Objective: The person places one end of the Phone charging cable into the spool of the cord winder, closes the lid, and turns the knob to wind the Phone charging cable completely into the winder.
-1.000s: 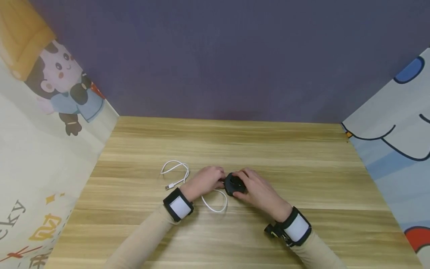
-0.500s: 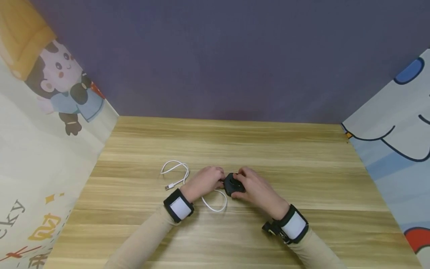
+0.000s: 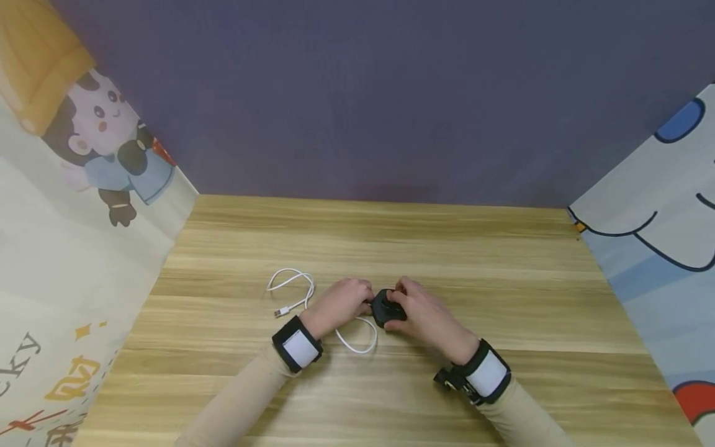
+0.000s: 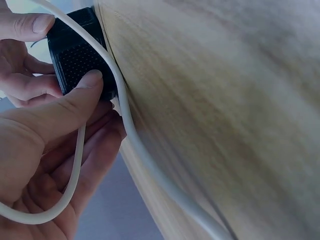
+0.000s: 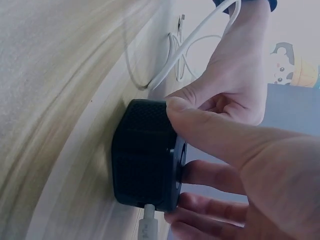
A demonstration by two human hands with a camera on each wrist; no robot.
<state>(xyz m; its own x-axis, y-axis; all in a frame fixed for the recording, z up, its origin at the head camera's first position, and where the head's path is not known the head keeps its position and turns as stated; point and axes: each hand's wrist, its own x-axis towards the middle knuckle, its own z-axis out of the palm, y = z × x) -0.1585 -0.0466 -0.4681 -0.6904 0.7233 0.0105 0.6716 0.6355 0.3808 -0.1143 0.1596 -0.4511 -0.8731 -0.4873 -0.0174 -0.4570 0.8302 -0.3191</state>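
A small black box (image 3: pixel 385 308) with several angled sides and a dimpled mesh pattern stands on the table, its exact kind unclear. My right hand (image 3: pixel 430 320) grips it between thumb and fingers from the right. On its left side, my left hand (image 3: pixel 342 304) pinches the white USB cable (image 3: pixel 355 351) close against the box; the held end is hidden by the fingers. The left thumb tip overlaps the mesh side in the left wrist view. In the right wrist view a white plug (image 5: pixel 148 225) meets the box's lower edge.
The cable's USB-A plug (image 3: pixel 282 311) and a loose loop lie left of the left hand on the wooden table (image 3: pixel 475 248). A dark panel (image 3: pixel 363 99) rises at the back, with cartoon-printed walls on both sides.
My right hand and wrist have shifted slightly to the left, and the black box has turned a little with them. The left hand and the cable have stayed nearly still.
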